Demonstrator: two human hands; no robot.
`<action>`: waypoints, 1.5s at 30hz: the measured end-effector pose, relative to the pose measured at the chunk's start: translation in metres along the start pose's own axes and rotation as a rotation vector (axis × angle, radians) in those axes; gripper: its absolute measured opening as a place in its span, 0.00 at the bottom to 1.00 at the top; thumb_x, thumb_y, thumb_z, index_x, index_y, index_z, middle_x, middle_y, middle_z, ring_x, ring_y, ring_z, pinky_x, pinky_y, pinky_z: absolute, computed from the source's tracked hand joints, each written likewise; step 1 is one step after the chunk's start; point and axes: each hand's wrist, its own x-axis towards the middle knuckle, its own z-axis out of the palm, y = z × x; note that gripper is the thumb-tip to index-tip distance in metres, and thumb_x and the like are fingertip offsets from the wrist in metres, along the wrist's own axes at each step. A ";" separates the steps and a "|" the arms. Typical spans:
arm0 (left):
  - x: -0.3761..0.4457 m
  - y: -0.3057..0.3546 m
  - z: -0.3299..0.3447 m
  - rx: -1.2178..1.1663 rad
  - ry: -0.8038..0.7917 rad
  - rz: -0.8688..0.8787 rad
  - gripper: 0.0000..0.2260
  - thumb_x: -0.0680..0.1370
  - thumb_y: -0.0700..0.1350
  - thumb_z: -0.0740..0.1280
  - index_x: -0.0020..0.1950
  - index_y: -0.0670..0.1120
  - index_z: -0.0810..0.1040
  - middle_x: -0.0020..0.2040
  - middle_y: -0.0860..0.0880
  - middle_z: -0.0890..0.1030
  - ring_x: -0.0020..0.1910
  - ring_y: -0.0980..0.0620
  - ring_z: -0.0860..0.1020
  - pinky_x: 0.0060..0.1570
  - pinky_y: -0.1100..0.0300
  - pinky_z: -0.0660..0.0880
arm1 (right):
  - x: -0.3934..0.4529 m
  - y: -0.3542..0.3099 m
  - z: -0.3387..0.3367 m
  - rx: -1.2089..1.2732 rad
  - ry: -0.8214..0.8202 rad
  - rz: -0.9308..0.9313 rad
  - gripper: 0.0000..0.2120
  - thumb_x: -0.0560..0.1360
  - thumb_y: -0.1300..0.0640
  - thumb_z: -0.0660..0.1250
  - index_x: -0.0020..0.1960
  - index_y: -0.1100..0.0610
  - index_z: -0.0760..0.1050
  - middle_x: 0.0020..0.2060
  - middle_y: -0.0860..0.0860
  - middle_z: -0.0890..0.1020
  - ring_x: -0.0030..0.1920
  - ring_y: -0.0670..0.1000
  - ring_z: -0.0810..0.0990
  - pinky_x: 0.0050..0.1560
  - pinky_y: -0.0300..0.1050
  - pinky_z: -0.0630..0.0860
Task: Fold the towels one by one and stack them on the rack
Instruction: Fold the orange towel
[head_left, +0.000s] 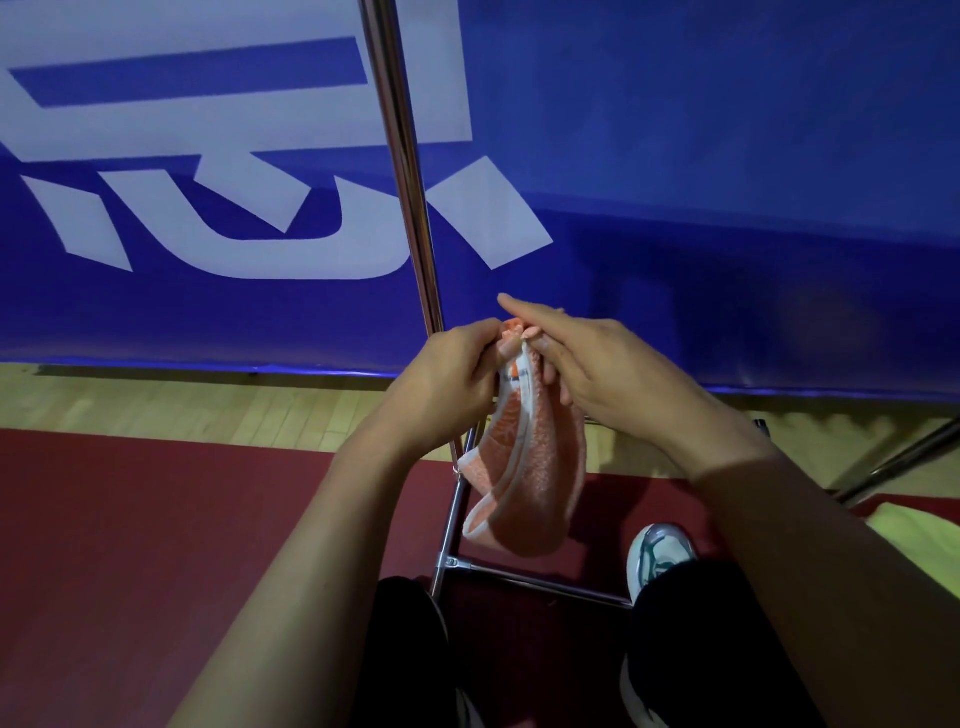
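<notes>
A small orange towel (524, 467) with a white border hangs folded in the air in front of me. My left hand (447, 379) grips its top edge with curled fingers. My right hand (582, 358) meets it from the right, fingers mostly straight, with the thumb and fingertips pinching the same top edge. The chrome rack (410, 171) stands just behind the towel, its upright pole rising to the top of the view and its base bars (540, 579) near my feet.
A blue banner (727, 182) with large white characters fills the background. Below it are a strip of wooden floor (182, 405) and a dark red mat (156, 545). A yellow-green cloth (914, 545) lies at the right edge under another chrome bar (904, 460).
</notes>
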 end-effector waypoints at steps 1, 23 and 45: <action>0.000 -0.001 0.000 0.018 -0.009 -0.002 0.11 0.87 0.49 0.60 0.50 0.46 0.78 0.42 0.48 0.84 0.40 0.46 0.83 0.41 0.40 0.81 | 0.000 0.001 -0.001 -0.007 -0.019 -0.004 0.26 0.87 0.52 0.54 0.80 0.32 0.53 0.38 0.47 0.79 0.38 0.46 0.79 0.43 0.53 0.80; -0.006 -0.009 0.002 0.169 -0.224 -0.036 0.10 0.86 0.49 0.61 0.53 0.48 0.80 0.45 0.50 0.84 0.40 0.53 0.82 0.45 0.43 0.81 | 0.000 0.008 0.003 -0.065 -0.410 0.066 0.12 0.86 0.50 0.57 0.55 0.40 0.78 0.38 0.40 0.86 0.36 0.38 0.82 0.52 0.49 0.80; -0.001 -0.004 0.015 0.163 -0.234 -0.017 0.11 0.87 0.47 0.61 0.48 0.47 0.78 0.39 0.51 0.81 0.37 0.52 0.82 0.41 0.46 0.80 | 0.000 -0.001 0.004 -0.179 -0.523 0.189 0.15 0.86 0.51 0.57 0.53 0.54 0.82 0.43 0.46 0.87 0.45 0.45 0.85 0.58 0.49 0.79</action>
